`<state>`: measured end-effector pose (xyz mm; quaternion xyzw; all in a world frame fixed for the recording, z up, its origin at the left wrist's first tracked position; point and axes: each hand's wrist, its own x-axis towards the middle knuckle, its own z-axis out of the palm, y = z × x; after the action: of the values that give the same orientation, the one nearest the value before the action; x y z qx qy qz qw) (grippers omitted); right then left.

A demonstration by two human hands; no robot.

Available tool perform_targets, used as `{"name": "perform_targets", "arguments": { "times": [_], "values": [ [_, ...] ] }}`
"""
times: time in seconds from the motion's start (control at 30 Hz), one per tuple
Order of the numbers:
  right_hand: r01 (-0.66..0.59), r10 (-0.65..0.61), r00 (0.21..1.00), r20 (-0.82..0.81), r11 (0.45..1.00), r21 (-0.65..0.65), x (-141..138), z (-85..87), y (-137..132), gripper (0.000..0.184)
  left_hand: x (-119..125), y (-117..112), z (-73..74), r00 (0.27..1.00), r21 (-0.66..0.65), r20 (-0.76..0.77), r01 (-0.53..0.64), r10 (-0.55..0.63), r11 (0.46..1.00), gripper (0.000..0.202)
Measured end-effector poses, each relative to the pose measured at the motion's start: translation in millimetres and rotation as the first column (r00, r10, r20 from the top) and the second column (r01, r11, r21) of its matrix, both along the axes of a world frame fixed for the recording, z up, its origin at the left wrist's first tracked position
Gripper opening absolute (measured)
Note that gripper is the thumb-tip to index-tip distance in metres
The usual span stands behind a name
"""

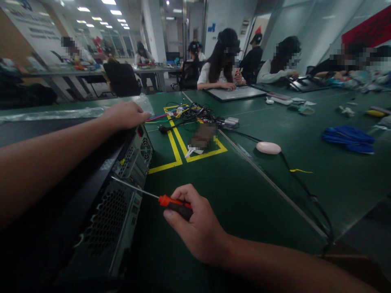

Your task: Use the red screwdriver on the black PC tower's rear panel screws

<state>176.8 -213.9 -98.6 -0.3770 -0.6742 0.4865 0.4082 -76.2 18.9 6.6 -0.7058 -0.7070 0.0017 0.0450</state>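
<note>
At PC case [111, 215] rear, R hand [201, 228] fingers clasp screwdriver [165, 200]; L hand [125, 114] atop, grip unclear; off-axis push poss. slips tip.

The head camera looks forward and down across the table [244, 203].

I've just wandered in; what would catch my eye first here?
Probably the orange-and-black screwdriver in the right hand, its shaft reaching across the back of the dark computer case at left, where the left hand lies over the upper edge. Next, the bright yellow tape on the green table, with a tangle of cables beyond the case.
</note>
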Motion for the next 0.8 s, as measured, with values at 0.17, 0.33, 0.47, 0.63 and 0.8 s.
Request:
{"name": "perform_targets", "arguments": {
  "times": [0.17,0.33,0.47,0.63,0.8],
  "values": [
    [-0.001,0.001,1.000,0.004,1.000,-0.001,-0.1,-0.3,-0.6,0.013,1.3,-1.2,1.2,1.000,-0.001,-0.008,-0.006,0.006,1.000,0.068],
    [-0.012,0.011,1.000,-0.006,1.000,-0.021,0.1,-1.1,-1.1,0.012,2.1,-1.9,1.6,0.999,-0.012,-0.031,0.012,-0.012,1.000,0.069],
    [-0.009,0.009,1.000,-0.015,1.000,-0.029,0.0,0.2,-0.4,0.012,1.2,-1.5,0.5,1.000,-0.002,-0.026,0.007,-0.007,1.000,0.071],
    [-0.010,0.010,1.000,-0.018,1.000,-0.029,0.0,1.4,0.0,0.011,-0.2,0.6,-1.3,1.000,0.026,-0.003,-0.003,0.004,1.000,0.072],
    [-0.013,0.013,1.000,-0.013,0.999,-0.047,0.3,1.0,-0.4,0.011,-1.0,1.4,-0.8,1.000,0.017,0.002,-0.001,0.000,1.000,0.071]
  ]
}}
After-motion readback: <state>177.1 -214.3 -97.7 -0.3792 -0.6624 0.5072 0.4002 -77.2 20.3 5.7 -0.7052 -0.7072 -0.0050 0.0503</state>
